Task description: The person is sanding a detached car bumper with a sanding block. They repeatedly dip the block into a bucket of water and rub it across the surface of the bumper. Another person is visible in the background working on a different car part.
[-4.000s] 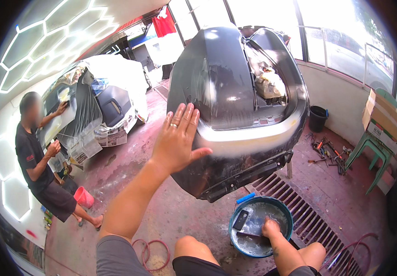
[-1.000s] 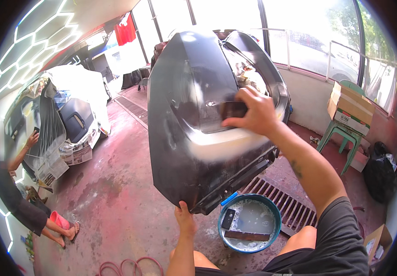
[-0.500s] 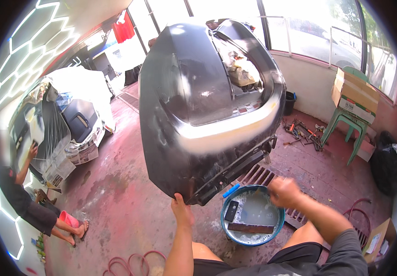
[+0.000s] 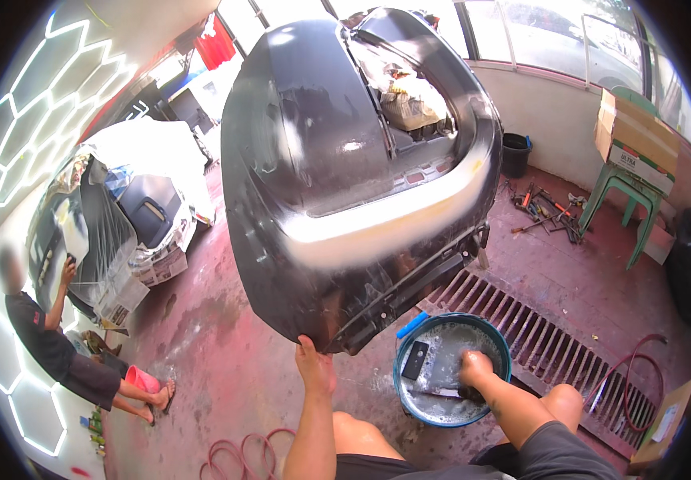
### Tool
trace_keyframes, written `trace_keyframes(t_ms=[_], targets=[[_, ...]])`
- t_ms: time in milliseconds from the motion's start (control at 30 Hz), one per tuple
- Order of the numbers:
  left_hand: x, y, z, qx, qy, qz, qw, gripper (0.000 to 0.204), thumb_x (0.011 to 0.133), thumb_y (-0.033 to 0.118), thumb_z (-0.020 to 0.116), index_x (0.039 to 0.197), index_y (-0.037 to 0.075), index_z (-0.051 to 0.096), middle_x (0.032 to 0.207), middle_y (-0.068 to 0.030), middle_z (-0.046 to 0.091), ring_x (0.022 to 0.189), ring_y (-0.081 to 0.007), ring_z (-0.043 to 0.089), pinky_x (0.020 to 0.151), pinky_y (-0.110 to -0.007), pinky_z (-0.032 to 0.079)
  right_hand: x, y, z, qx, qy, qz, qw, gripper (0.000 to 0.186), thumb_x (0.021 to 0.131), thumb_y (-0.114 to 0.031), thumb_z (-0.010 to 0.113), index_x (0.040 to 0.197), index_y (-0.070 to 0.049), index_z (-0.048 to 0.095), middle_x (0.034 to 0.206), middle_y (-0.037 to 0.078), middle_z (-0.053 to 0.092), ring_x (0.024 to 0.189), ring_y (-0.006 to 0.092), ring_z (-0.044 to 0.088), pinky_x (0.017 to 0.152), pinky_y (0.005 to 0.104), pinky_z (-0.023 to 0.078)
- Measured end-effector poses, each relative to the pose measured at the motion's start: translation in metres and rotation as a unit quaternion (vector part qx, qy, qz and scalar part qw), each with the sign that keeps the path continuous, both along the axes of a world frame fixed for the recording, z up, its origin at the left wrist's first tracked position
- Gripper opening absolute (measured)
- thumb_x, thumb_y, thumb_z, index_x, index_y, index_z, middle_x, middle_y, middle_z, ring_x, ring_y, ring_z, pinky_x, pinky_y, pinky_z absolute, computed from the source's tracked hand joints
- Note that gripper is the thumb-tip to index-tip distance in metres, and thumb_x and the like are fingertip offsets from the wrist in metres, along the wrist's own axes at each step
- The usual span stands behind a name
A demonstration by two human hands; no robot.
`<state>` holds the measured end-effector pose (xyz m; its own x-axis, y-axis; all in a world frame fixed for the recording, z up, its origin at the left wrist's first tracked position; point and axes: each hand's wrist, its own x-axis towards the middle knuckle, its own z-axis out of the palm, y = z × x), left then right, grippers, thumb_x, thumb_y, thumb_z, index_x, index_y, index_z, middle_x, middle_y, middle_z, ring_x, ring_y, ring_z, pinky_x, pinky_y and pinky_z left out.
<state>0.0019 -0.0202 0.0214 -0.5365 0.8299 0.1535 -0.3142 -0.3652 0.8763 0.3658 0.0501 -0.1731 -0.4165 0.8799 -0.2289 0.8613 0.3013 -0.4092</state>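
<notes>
A large black car bumper (image 4: 325, 144), with a pale sanded band (image 4: 385, 232) across it, fills the middle of the view. My left hand (image 4: 316, 366) grips its bottom edge, thumb in front and fingers mostly hidden behind. Lower right of it is a blue-rimmed bucket (image 4: 400, 392) of cloudy, sudsy water. My right hand (image 4: 477, 369) reaches down into the bucket, close to a dark strip partly covered by it; its fingers are hidden, so any hold is unclear. Beside that hand, a black rectangular block (image 4: 416, 361) lies in the bucket, and a blue handle grip (image 4: 412, 324) rests at the rim.
A floor grate (image 4: 537, 344) runs past the bucket. Tools (image 4: 549, 212) lie near a green stool (image 4: 629, 188) bearing a cardboard box (image 4: 637, 148). Hoses (image 4: 241, 458) curl on the floor. At left, another person (image 4: 57, 336) works at a covered car (image 4: 141, 144).
My right hand has come down from above the bucket into the water, over the dark strip. My left hand stays on the bumper's bottom edge. The view has shifted slightly.
</notes>
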Motion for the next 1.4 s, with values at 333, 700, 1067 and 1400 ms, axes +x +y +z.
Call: trace_keyframes(t_ms=[333,700,1067,1400], targets=[[-0.049,-0.023,0.125,-0.311,0.113,0.083,0.94,0.083,0.105,0.058,0.067,0.165,0.014,0.033,0.137,-0.0056,0.059,0.128,-0.0192,0.055,0.109,-0.038,0.043,0.01,-0.025,0.138,-0.061,0.089,-0.191,0.976,0.008,0.091,-0.015,0.068,0.098,-0.012,0.069,0.101,0.02,0.077,0.098,0.044,0.075,0.085,0.0537,0.059],[-0.053,0.072,0.4,-0.426,0.348,-0.09,0.83,0.132,0.085,0.04,0.095,0.175,0.012,0.003,0.172,-0.0276,0.032,0.159,-0.0392,0.034,0.127,-0.052,0.034,0.077,-0.074,0.327,-0.347,0.459,-0.579,0.577,0.038,0.102,0.001,0.045,0.139,-0.009,0.049,0.127,0.018,0.064,0.097,0.0296,0.077,0.062,0.0433,0.065],[-0.127,0.129,0.364,-0.482,0.295,-0.326,0.758,0.087,0.08,0.017,0.098,0.154,0.009,0.052,0.145,-0.0084,0.065,0.13,-0.0241,0.061,0.112,-0.048,0.047,-0.115,-0.031,0.498,-0.16,0.642,-0.511,0.549,0.076,0.107,-0.002,0.053,0.174,-0.013,0.02,0.156,0.017,0.052,0.13,0.0275,0.067,0.09,0.0391,0.064],[-0.126,0.145,0.36,-0.492,0.288,-0.438,0.695,0.069,0.088,0.024,0.094,0.146,0.012,0.059,0.138,-0.0054,0.07,0.124,-0.0244,0.066,0.099,-0.047,0.05,-0.321,0.0,0.577,0.021,0.323,-0.533,0.782,0.079,0.114,-0.044,0.047,0.173,-0.002,0.016,0.179,0.023,0.018,0.167,0.037,0.017,0.132,0.0549,0.018]])
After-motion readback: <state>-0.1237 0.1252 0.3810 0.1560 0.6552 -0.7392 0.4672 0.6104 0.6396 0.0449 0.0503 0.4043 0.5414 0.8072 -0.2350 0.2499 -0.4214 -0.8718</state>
